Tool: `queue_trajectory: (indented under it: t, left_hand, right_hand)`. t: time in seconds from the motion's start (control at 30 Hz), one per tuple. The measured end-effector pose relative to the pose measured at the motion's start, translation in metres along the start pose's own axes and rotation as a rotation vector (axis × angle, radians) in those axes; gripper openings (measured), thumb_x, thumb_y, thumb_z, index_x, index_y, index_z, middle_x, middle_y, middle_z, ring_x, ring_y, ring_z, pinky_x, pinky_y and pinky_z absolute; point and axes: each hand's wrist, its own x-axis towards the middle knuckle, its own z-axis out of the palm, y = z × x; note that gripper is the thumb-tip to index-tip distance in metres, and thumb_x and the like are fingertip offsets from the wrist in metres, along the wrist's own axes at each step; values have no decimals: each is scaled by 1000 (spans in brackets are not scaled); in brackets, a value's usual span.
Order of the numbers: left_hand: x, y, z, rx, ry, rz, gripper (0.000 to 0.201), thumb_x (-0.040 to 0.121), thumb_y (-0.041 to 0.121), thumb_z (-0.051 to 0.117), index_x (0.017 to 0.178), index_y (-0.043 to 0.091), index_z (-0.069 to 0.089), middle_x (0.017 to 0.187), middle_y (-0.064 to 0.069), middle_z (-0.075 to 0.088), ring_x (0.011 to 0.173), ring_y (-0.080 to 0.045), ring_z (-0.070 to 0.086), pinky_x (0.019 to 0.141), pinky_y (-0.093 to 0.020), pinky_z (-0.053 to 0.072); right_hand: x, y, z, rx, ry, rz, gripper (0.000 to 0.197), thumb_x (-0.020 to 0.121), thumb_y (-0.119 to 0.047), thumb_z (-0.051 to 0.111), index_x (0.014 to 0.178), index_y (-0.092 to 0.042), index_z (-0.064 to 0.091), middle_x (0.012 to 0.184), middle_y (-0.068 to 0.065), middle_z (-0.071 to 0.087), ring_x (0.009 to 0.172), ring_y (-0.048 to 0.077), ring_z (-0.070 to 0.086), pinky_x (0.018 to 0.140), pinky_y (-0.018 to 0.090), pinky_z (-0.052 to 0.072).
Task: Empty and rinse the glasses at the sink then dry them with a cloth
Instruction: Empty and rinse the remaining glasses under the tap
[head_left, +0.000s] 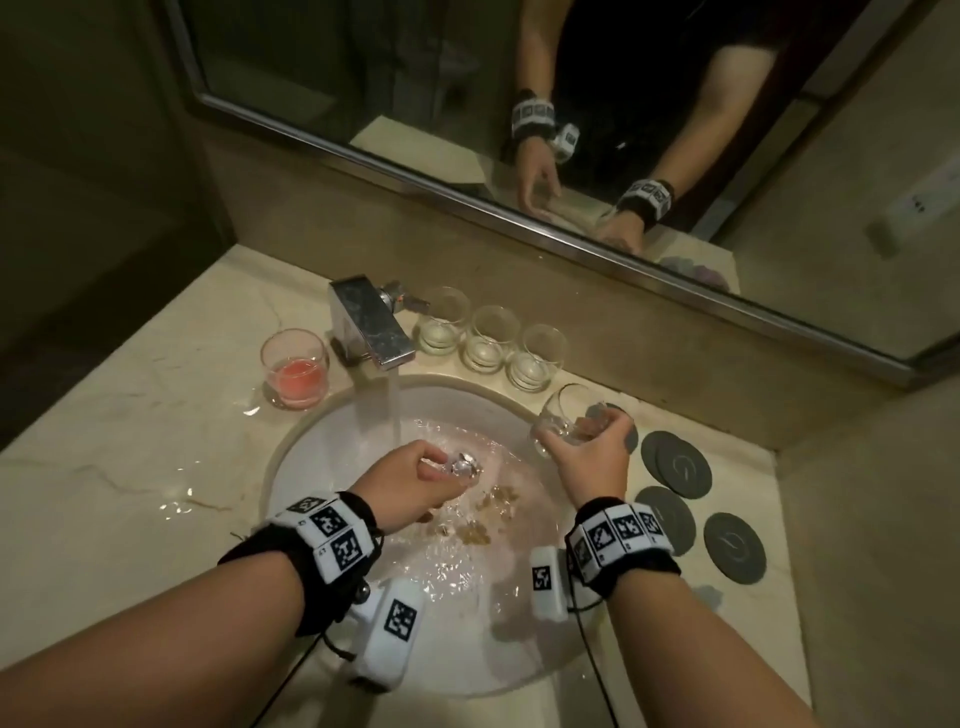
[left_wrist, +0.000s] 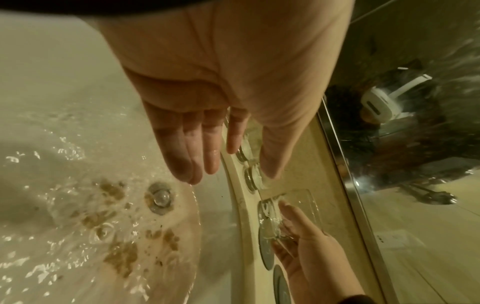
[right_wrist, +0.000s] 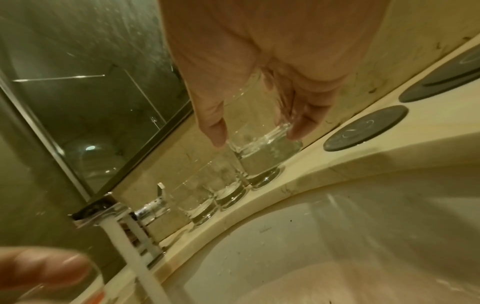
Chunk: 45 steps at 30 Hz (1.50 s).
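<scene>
mirror (head_left: 363, 67): metal-framed, above backsplash | countertop (head_left: 130, 441): beige marble, wet | light: dim

Head view steep above sink (head_left: 291, 441); wrist views close, low (both share basin).

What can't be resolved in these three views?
- Cloth: in no view.
- Left hand: head view shows glare at the fingertips; left wrist view shows straight, empty fingers.
- Brown bits in the sink: unidentifiable under rippling water.
- Held glass: right hand covers its base in the head view; contents unclear.
</scene>
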Motion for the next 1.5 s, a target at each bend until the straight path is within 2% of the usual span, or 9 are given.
queue_trajectory:
  t: [0.33, 0.67, 1.0, 1.07, 1.17, 1.27, 1.37, 1.43, 1.5]
  left_hand:
    - [0, -22, -28, -49, 132, -86, 37, 87, 31, 71, 117, 16, 54, 101, -5, 68, 91, -23, 70, 75, -32, 58]
    - [2, -33, -28, -91, 184, -146, 33, 88, 29, 70, 114, 15, 55, 100, -7, 67, 87, -23, 70, 66, -26, 55]
    - [2, -48, -37, -93, 230, -233, 32, 89, 28, 70, 112, 12, 55, 99, -8, 65, 77, -22, 69, 74, -35, 57]
    - [3, -49, -41, -86, 257, -240, 32, 89, 29, 70, 111, 11, 56, 99, -9, 65, 77, -22, 68, 74, -36, 58]
    - [11, -49, -48, -110, 320, -270, 35, 87, 31, 72, 110, 9, 57, 93, -12, 67, 75, -25, 66, 80, -44, 58]
    - [19, -49, -54, -125, 403, -304, 46, 84, 35, 74, 116, 6, 56, 84, -13, 69, 78, -32, 69, 87, -50, 57]
    - [21, -45, -68, -61, 643, -295, 70, 80, 39, 77, 132, 8, 43, 114, -14, 64, 105, -35, 64, 94, -43, 52]
    - [23, -39, -84, -65, 841, -230, 92, 69, 42, 84, 139, 14, 32, 138, -15, 46, 123, -35, 50, 102, -46, 45]
    - [30, -35, -101, -42, 923, -168, 110, 57, 50, 88, 143, 22, 23, 145, -14, 36, 130, -36, 42, 106, -52, 41]
  right_hand:
    - [65, 10, 20, -19, 77, 120, 81, 68, -28, 86, 127, -10, 33, 109, 12, 58, 101, 29, 60, 87, 39, 49]
    - [85, 14, 28, -37, 113, 124, 85, 70, -26, 84, 133, -8, 30, 120, 17, 58, 109, 33, 58, 92, 39, 48]
    - [88, 18, 24, 13, 89, 112, 96, 73, -18, 82, 147, -13, 22, 137, 13, 52, 126, 30, 50, 107, 43, 40]
    - [77, 20, 27, 80, 131, 130, 93, 70, -15, 82, 144, -12, 26, 133, 13, 54, 123, 28, 53, 105, 40, 42]
    - [48, 20, 35, 187, 202, 165, 68, 73, -11, 77, 128, -12, 37, 123, 13, 51, 108, 28, 56, 85, 27, 42]
    - [8, 15, 50, 208, 106, 197, 54, 81, -11, 70, 126, -13, 41, 117, 6, 51, 94, 21, 54, 77, 24, 37]
    - [-22, 7, 64, 198, -18, 142, 44, 82, -12, 69, 119, -16, 45, 114, 3, 55, 88, 16, 55, 81, 34, 46]
    - [-33, 0, 68, 182, -48, 103, 42, 82, -12, 70, 116, -19, 46, 111, 0, 56, 81, 8, 54, 83, 37, 51]
    - [-42, -7, 68, 164, -56, 71, 42, 82, -12, 71, 115, -19, 47, 108, -2, 57, 80, 5, 54, 82, 34, 50]
